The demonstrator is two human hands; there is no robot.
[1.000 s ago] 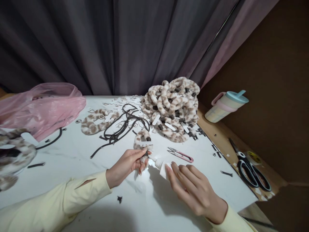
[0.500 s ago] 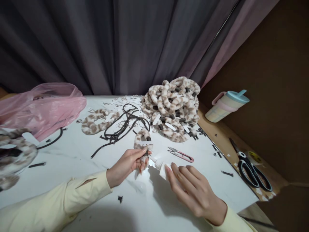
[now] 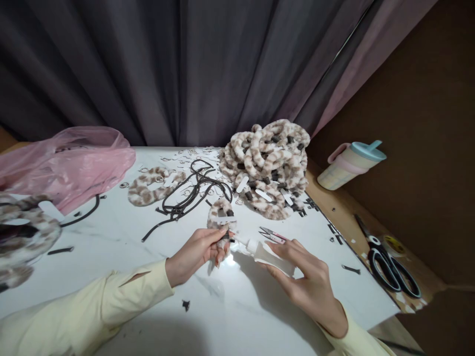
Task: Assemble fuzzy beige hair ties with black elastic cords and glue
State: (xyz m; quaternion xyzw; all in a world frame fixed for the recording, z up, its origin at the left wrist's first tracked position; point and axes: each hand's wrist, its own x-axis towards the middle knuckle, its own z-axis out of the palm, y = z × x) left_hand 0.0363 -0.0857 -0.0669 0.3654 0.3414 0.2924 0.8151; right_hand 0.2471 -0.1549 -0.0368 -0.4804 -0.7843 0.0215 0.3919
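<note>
My left hand (image 3: 196, 252) pinches a small furry brown-and-cream loop (image 3: 219, 217) at its lower end, just above the white table (image 3: 111, 267). My right hand (image 3: 304, 282) holds a small white glue bottle (image 3: 267, 253) lying nearly level. The bottle's thin nozzle points left and meets the loop where my left fingers grip it. Pink thread snips (image 3: 273, 234) lie on the table just behind the bottle.
A heap of furry loops (image 3: 269, 165) sits at the back. Dark cords (image 3: 189, 195) and another furry piece (image 3: 148, 187) lie left of it. A pink plastic bag (image 3: 67, 165) is far left. Right of the table stand a cup (image 3: 349, 165) and black scissors (image 3: 389, 269).
My right hand lifted the glue bottle off the table and brought its nozzle to the loop. The left hand has kept its grip in place.
</note>
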